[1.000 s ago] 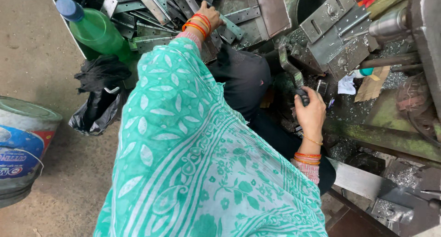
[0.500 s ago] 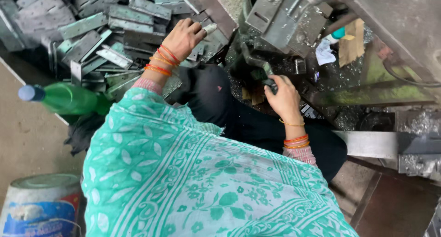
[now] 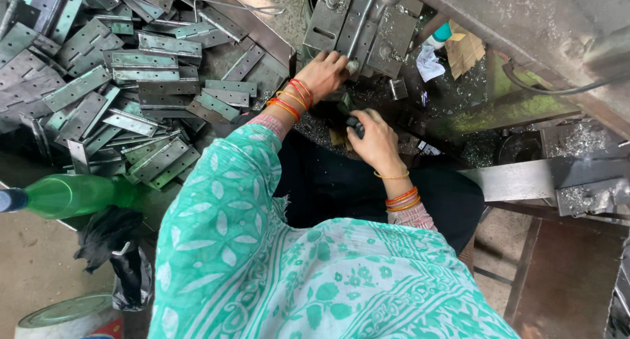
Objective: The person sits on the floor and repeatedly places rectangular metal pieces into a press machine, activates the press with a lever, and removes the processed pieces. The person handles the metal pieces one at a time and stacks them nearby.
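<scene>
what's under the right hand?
The right hand is closed on a dark lever knob, above a bed of metal shavings. The palm hides the lever below the knob.

L hand (image 3: pixel 326 73) moved from hinge pile (image 3: pixel 111 83) to machine (image 3: pixel 361 24).

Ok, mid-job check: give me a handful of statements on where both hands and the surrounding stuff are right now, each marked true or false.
1. The left hand rests at the metal fixture plates of the machine. True.
2. The right hand is lifting a hinge from the pile. False: it has its grip on a dark handle near the machine.
3. A pile of metal hinges lies to the person's left. True.
4. The green bottle stands upright on the machine. False: it lies tilted at the left edge, below the pile.
5. Both wrists are bare. False: both wear orange and red bangles.
</scene>
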Available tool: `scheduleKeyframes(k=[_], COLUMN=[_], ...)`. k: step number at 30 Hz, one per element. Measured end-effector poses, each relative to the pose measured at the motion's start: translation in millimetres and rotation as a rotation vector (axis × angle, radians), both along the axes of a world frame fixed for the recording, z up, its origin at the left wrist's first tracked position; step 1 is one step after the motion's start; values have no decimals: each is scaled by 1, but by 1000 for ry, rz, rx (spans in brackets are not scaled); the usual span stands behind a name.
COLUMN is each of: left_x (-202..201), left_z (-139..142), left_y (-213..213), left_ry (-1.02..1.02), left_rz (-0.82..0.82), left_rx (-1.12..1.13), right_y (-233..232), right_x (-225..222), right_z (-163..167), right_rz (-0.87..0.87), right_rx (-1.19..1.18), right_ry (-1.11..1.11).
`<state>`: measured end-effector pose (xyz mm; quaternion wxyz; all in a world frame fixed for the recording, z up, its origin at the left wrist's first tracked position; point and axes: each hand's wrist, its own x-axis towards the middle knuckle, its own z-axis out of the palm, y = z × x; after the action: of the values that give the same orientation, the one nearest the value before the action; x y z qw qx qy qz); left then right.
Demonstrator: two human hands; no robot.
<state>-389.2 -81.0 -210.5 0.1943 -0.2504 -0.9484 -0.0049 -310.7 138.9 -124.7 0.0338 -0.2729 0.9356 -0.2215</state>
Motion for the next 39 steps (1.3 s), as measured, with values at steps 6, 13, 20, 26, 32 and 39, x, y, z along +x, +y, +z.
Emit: scheduleKeyframes(k=[6, 13, 20, 26, 32, 39], left_x=[-23, -54, -60, -55, -40, -44], left_z=[-47, -48, -39, -28, -32, -40], left_y=[17, 16, 6, 1, 12, 20], left_ry=[5, -111, -118, -132, -179, -123], left_rz=[115, 127, 115, 111, 112, 174], left_rx=[-24, 79, 170, 204, 381, 275], right_y=[7, 7, 13, 27, 32, 17], right_x=[-5, -24, -14, 22, 25, 14], right_z=[-4, -6, -41, -119, -129, -66], right_rz=[19, 139, -4, -92, -100, 12], right_rx=[62, 238, 275, 53, 144, 257], right_ry=[-72, -158, -228, 3, -104, -171])
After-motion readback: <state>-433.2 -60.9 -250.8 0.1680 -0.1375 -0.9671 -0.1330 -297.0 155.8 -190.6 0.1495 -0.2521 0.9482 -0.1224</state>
